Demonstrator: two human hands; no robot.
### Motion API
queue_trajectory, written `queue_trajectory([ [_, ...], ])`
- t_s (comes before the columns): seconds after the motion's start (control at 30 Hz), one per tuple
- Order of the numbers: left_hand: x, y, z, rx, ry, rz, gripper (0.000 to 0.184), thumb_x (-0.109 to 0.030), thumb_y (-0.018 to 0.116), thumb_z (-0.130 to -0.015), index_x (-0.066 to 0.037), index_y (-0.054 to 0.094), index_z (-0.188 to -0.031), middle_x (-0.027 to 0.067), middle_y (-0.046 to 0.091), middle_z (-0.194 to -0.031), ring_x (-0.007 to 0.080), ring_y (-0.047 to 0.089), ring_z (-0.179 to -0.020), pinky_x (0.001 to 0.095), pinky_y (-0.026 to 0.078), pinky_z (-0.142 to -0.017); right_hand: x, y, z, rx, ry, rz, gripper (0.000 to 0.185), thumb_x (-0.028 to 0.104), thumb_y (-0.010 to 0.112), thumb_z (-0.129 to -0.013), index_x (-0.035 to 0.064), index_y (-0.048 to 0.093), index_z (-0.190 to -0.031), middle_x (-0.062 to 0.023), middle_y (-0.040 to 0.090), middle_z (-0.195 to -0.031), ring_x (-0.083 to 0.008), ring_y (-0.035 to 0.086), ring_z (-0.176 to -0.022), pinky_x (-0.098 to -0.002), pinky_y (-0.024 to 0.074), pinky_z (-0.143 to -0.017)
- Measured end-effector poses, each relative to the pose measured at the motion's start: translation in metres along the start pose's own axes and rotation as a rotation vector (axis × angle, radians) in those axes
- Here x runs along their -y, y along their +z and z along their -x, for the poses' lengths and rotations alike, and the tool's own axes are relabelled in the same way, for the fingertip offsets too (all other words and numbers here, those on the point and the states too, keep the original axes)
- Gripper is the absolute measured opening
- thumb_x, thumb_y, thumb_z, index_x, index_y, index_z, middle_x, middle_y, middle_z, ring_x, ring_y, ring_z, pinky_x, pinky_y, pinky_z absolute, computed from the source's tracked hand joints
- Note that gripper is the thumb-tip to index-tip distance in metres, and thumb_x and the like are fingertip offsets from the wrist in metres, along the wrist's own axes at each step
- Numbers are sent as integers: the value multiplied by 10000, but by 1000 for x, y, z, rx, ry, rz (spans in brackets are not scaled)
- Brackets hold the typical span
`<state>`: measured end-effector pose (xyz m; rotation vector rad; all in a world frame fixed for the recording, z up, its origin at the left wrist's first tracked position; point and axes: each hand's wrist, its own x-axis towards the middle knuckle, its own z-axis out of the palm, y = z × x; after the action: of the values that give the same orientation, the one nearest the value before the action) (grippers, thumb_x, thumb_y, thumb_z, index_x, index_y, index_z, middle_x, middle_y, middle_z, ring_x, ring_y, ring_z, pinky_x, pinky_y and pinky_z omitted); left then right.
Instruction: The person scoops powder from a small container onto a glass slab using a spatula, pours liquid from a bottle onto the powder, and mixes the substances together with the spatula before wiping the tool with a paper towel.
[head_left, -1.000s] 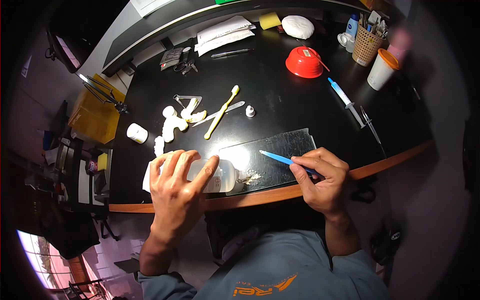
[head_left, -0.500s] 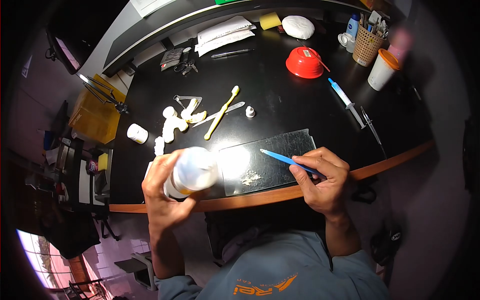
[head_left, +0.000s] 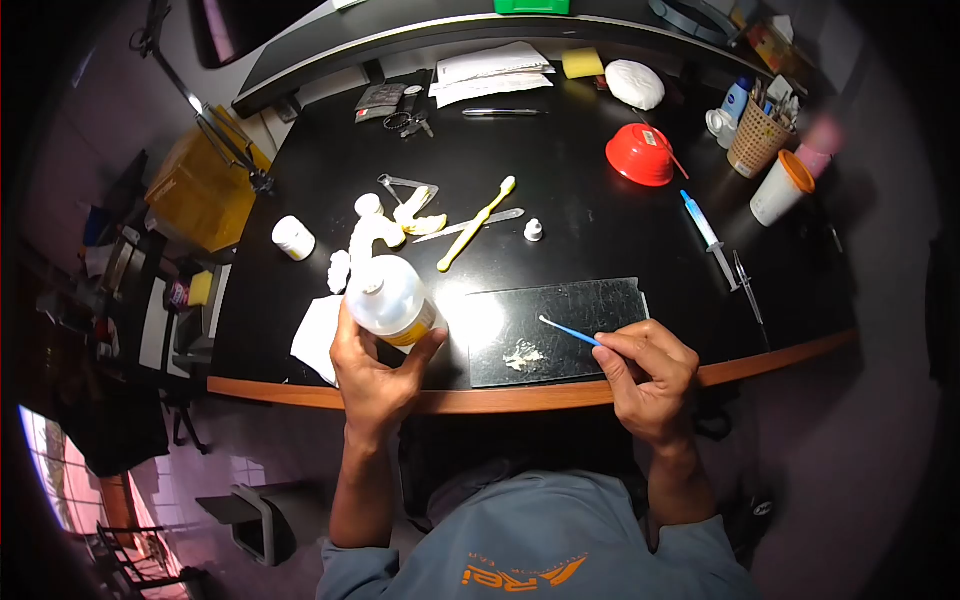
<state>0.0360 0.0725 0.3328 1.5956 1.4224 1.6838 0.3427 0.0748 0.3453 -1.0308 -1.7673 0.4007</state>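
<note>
My left hand [head_left: 380, 385] is wrapped round a translucent white bottle [head_left: 388, 300] with a yellow label, upright at the front left of the black table. In my right hand [head_left: 650, 380] is a thin blue tool [head_left: 572, 332], pinched between thumb and fingers. Its pale tip is over a dark glass slab [head_left: 590, 305]. A small heap of whitish crumbly material [head_left: 522, 355] lies on the slab near its front edge. White paper [head_left: 318, 340] is left of the bottle, partly hidden by my left hand.
Behind the bottle are white tooth models [head_left: 375, 235], a small white jar [head_left: 293, 238], a yellow toothbrush [head_left: 475, 225] and a small dropper bottle [head_left: 533, 230]. Farther right are a red bowl [head_left: 640, 155], a blue-tipped syringe [head_left: 708, 238], tweezers [head_left: 747, 285] and a cup [head_left: 780, 190].
The bottle has gone from lying tilted beside the crumbs to standing upright, further left, in my left hand. My right hand still holds the blue tool. The whole view has shifted.
</note>
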Motion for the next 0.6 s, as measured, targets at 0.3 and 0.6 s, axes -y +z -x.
queue_trajectory([
  [0.3, -23, 23, 67, -11, 320, -293, 290, -34, 906, -790, -50, 825, -1068, 76, 719, -980, 280, 688, -934, 400, 559, -906, 25, 3, 20, 100, -4, 208, 161, -52, 848, -917, -38, 842, -1077, -106, 712, -865, -204, 700, -667, -324, 540, -590],
  [0.6, -28, 25, 64, 120, 298, -480, 223, -180, 899, -846, -73, 858, -1037, 33, 835, -1115, 237, 785, -1086, 392, 521, -937, 45, 16, 21, 174, 2, 251, 226, -105, 859, -879, -36, 853, -1094, -94, 696, -870, -164, 669, -707, -291, 511, -610],
])
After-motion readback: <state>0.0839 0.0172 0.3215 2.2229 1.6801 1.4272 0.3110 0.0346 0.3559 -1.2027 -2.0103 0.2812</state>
